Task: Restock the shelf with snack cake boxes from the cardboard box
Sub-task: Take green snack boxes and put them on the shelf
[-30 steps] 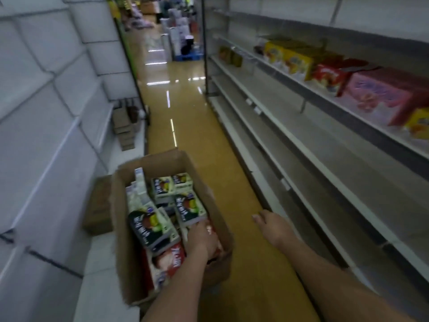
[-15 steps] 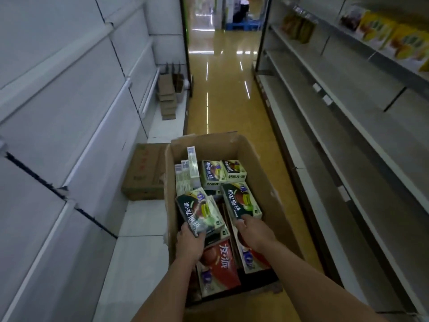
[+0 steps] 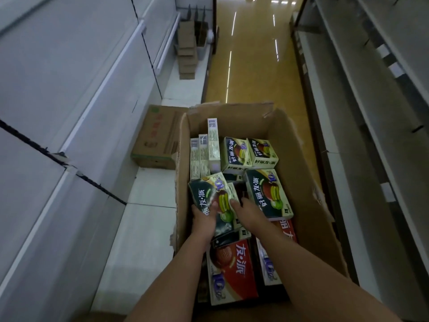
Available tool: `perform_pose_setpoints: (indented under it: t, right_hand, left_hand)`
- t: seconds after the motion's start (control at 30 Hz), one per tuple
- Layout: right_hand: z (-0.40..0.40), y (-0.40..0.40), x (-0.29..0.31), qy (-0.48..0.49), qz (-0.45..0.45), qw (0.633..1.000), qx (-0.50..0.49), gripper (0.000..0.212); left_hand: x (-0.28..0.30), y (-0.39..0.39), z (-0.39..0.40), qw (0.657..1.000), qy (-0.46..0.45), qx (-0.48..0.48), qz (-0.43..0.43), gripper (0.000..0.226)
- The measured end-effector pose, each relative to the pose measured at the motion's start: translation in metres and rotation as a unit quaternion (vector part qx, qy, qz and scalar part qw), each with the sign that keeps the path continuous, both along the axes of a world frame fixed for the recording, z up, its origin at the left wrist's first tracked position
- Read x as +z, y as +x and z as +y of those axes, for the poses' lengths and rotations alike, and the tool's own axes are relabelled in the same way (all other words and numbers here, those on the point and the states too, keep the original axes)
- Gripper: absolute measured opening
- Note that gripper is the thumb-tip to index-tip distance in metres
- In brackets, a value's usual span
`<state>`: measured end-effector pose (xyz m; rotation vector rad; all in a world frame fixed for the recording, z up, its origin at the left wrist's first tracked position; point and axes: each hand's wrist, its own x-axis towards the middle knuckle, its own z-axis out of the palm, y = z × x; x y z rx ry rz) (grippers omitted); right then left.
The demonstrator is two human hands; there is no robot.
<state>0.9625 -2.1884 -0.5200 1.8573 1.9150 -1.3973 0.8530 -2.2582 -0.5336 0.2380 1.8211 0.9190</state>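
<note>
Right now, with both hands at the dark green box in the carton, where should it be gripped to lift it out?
By its two long side edges, coming from above. The dark green box lies tilted on top of the others, so both edges look free. The left hand holds its near left corner; the right hand touches its right edge. The carton wall stands close on the left, so lift straight up.

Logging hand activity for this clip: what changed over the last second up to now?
The right hand came from outside the open brown cardboard box into it; both hands now hold the dark green snack cake box, the left hand at its near left corner, right fingers at its right edge. The red snack cake box and upright pale boxes look unmoved.
</note>
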Motion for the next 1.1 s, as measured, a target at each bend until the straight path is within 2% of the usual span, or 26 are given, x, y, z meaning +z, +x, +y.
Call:
perform_pose_setpoints:
  t: [0.13,0.33,0.47,0.63,0.77,0.9,1.0,1.1]
  right_hand:
    - [0.008,-0.009,-0.012,-0.037,0.013,0.998,-0.049,0.068]
    - [0.018,-0.013,-0.020,-0.105,0.051,0.977,-0.180,0.065]
    - [0.021,-0.017,-0.016,-0.137,0.055,0.965,-0.216,0.061]
    - [0.012,-0.012,0.002,-0.182,0.110,0.945,-0.248,0.061]
    - [0.008,-0.003,0.023,-0.163,0.133,0.948,-0.239,0.071]
    - [0.005,0.020,0.052,-0.160,0.172,0.943,-0.234,0.076]
    - [0.004,0.035,0.071,-0.136,0.176,0.944,-0.244,0.078]
    - [0.005,0.053,0.097,-0.122,0.214,0.936,-0.252,0.064]
  left_hand:
    - [-0.012,-0.005,0.009,0.998,-0.012,0.048,-0.032,0.066]
    - [-0.025,-0.011,0.016,0.992,-0.039,0.099,-0.068,0.061]
    - [-0.024,-0.004,0.016,0.994,-0.034,0.081,-0.057,0.057]
    - [-0.003,0.001,0.007,0.997,-0.017,0.061,-0.045,0.045]
    - [0.017,0.004,-0.002,0.997,-0.011,0.056,-0.060,0.061]
    - [0.038,0.012,-0.001,0.996,0.029,0.036,-0.078,0.117]
    - [0.049,0.019,0.001,0.990,0.059,0.002,-0.124,0.105]
    - [0.090,0.034,0.001,0.990,0.088,0.000,-0.112,0.092]
